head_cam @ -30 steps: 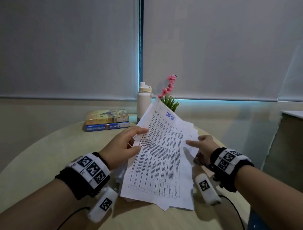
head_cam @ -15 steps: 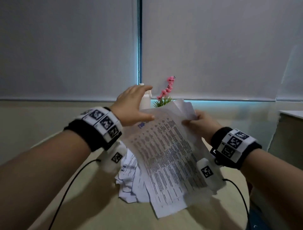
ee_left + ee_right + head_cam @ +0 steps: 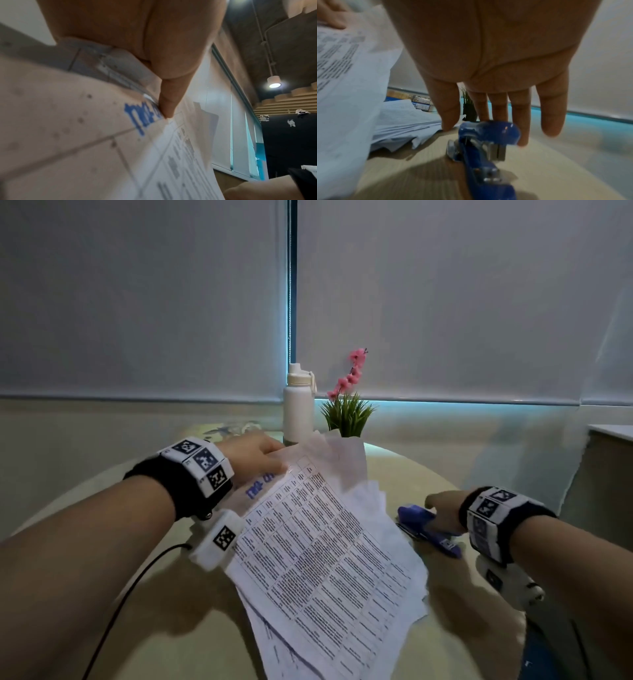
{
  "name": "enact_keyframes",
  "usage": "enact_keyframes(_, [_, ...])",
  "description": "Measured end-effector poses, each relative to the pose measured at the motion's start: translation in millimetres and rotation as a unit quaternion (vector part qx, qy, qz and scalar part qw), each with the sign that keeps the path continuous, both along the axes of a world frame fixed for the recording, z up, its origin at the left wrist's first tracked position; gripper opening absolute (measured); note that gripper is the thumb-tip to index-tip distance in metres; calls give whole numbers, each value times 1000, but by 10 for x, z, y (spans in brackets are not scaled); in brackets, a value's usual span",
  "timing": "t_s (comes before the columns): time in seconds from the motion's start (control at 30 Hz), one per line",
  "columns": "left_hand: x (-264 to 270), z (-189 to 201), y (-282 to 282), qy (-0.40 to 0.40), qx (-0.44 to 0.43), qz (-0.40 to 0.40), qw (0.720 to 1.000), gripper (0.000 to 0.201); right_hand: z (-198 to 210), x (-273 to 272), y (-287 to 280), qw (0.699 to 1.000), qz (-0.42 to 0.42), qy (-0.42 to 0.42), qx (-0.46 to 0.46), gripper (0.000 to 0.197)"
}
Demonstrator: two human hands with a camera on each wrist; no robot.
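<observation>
A bundle of printed sheets with table text and a blue heading slopes over the round table. My left hand pinches its far top corner; in the left wrist view the thumb presses on the sheets by the blue heading. A blue stapler lies on the table just right of the sheets. My right hand is over it. In the right wrist view its straight fingers reach down around the stapler's head, fingertips touching it, not curled.
A looser pile of papers lies under and behind the held sheets. At the table's far edge stand a white bottle and a small plant with pink flowers. Books lie far left. A cabinet stands at right.
Both hands held the sheets raised half a second ago. The right hand has let go and dropped right onto the stapler. The left hand has lowered the sheets.
</observation>
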State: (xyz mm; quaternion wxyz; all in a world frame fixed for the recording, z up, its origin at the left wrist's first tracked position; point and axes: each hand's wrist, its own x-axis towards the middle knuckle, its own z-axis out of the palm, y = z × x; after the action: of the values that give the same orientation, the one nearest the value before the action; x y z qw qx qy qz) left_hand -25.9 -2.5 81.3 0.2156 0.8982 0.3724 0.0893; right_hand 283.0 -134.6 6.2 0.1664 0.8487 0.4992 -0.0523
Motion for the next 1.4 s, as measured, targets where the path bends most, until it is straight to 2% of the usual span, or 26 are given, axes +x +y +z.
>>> enact_keyframes(0.13, [-37,-27,33,-21,-1,18,1000,20,-120,63,58,999,-12,26,26,34])
enact_keyframes(0.23, [-68,-62,63,-38,-21,35,998,22,-156,111,37,995,-44,63,68,42])
enact_keyframes(0.3, [-92,-80,78,-67,-50,52,995,19,-58,108,-12,986,-54,64,146,60])
enact_keyframes(0.33, [-104,-90,82,-83,-67,63,992,18,20,69,-50,976,-50,76,198,62])
enact_keyframes(0.37, [-110,-96,84,-99,-83,69,989,17,95,10,-100,960,-39,102,257,52])
enact_keyframes(0.43, [-119,-94,78,-125,-105,67,984,17,246,-175,-209,909,-5,188,372,17])
enact_keyframes(0.5, [-110,-65,39,-142,-121,66,980,20,373,-443,-326,867,64,244,429,11])
enact_keyframes(0.53, [-95,-49,18,-152,-136,66,977,21,423,-576,-362,862,104,240,433,9])
enact_keyframes(0.63, [-2,8,-75,-181,-178,50,966,17,526,-943,-385,882,181,167,402,9])
enact_keyframes(0.77, [106,89,-221,-197,-183,22,963,18,517,-1160,-301,898,195,101,381,25])
enact_keyframes(0.83, [120,120,-260,-187,-180,8,966,25,490,-1206,-286,895,191,94,393,25])
enact_keyframes(0.97, [115,106,-286,-185,-171,-4,968,19,450,-1263,-288,881,194,62,427,23])
enact_keyframes(1.03, [116,82,-297,-172,-169,-8,970,24,431,-1275,-289,875,197,49,439,23])
enact_keyframes(1.17, [117,42,-306,-163,-157,-5,974,24,422,-1289,-288,871,200,48,446,21])
enact_keyframes(1.4, [106,28,-333,-190,-175,-22,966,23,418,-1317,-295,857,217,103,455,21])
